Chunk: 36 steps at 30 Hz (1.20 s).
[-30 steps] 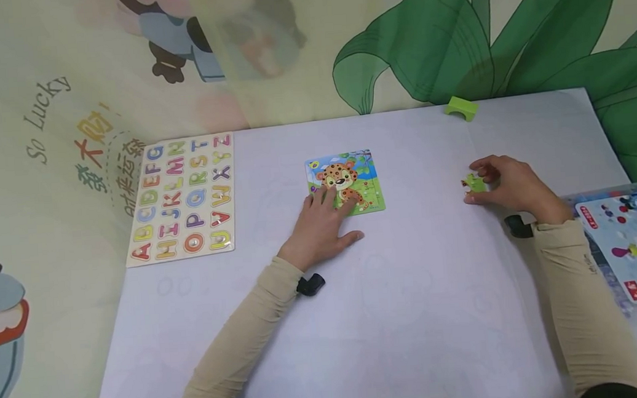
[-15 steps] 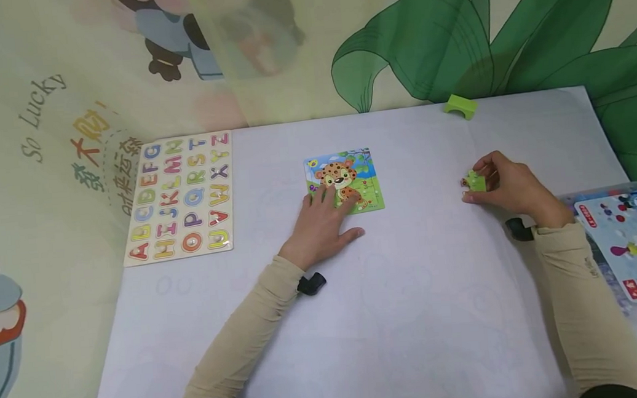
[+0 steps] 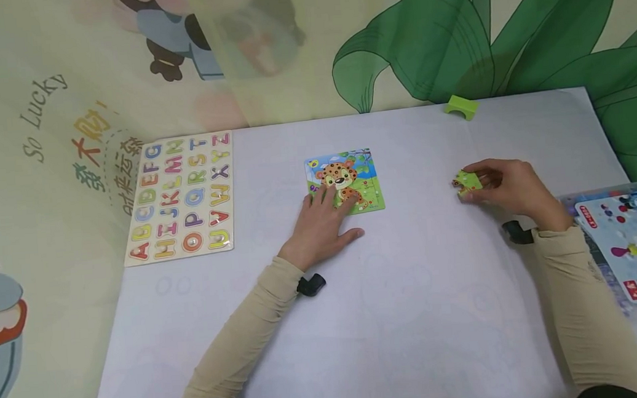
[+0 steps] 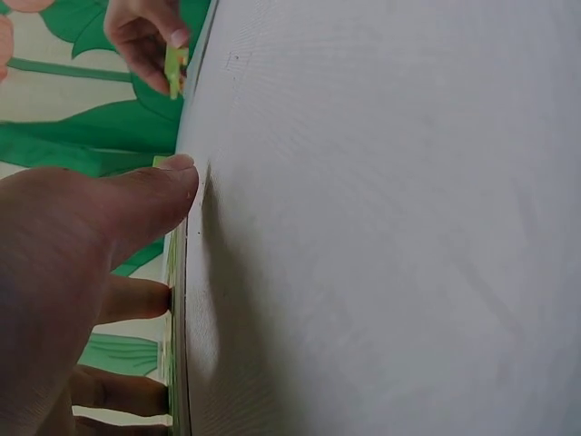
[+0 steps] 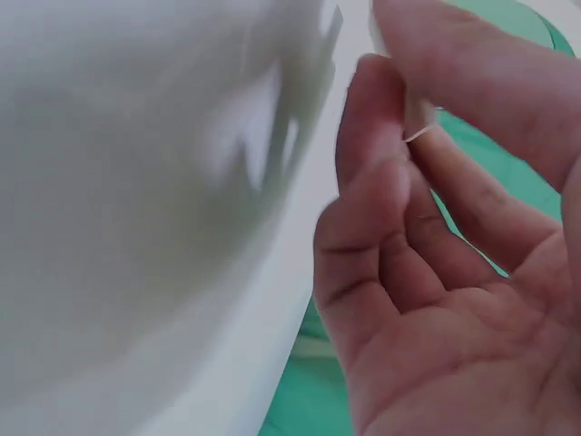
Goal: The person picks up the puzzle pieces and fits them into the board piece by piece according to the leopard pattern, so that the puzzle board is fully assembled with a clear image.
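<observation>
Near the middle of the table lies a square jigsaw puzzle (image 3: 368,180) with a spotted leopard on a blue and green ground. My left hand (image 3: 323,229) rests on its lower left part, fingers extended and thumb out to the side; in the left wrist view those fingertips (image 4: 150,295) press along the puzzle's surface. Well to the right, my right hand (image 3: 514,188) pinches a small green puzzle piece (image 3: 468,181) between thumb and fingers, and it also shows in the left wrist view. The right wrist view shows the right fingers curled (image 5: 377,218), the piece mostly hidden.
An alphabet board (image 3: 177,199) lies at the back left. A green arch block (image 3: 462,107) sits at the table's back edge. At the right, beside the right forearm, is a clear plastic box (image 3: 627,245) with a printed blue and white label. Printed cloth walls stand behind and left.
The green piece turns and shifts slightly left and down in my right fingers. My left hand keeps its place on the puzzle.
</observation>
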Each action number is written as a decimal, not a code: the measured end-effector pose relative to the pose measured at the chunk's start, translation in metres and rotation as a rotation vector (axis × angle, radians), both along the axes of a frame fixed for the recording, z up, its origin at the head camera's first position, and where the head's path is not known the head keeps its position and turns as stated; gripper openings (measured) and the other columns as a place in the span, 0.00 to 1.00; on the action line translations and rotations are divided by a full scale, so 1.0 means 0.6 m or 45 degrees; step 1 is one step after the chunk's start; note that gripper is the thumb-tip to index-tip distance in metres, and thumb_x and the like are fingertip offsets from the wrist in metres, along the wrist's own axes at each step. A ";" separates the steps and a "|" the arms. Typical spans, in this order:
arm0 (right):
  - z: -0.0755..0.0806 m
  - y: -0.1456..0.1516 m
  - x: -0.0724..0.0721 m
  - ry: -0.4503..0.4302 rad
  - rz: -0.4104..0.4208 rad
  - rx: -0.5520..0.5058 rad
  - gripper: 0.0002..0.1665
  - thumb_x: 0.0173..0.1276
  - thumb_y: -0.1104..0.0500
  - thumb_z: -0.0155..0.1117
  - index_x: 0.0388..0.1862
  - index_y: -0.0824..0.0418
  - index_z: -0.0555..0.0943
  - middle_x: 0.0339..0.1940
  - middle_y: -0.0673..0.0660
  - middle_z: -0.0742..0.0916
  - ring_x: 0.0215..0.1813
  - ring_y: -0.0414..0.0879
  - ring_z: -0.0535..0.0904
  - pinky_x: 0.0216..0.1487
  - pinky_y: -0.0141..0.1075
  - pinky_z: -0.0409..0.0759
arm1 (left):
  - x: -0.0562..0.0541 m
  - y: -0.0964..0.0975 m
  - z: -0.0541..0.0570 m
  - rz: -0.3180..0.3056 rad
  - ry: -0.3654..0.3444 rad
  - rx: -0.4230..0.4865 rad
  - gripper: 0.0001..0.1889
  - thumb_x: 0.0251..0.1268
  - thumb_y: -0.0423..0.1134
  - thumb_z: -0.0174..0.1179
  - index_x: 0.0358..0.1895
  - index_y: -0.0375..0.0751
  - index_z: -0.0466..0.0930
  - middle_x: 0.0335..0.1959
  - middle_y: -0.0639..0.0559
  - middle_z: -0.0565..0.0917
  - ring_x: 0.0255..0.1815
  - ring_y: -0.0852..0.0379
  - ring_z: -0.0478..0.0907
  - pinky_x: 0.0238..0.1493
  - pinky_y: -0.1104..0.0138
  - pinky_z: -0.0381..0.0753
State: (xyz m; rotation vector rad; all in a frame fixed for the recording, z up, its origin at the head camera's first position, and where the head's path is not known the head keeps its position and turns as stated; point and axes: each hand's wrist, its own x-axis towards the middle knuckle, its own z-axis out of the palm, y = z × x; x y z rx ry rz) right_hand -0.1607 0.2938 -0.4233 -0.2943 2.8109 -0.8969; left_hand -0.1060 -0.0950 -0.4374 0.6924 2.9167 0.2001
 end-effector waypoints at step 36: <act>-0.031 -0.275 -0.030 -0.089 0.258 -0.122 0.31 0.59 0.55 0.86 0.57 0.66 0.84 0.51 0.63 0.84 0.43 0.54 0.79 0.45 0.40 0.77 | 0.002 -0.011 -0.004 0.005 -0.086 0.051 0.38 0.77 0.66 0.57 0.83 0.55 0.65 0.84 0.35 0.60 0.87 0.34 0.53 0.83 0.40 0.58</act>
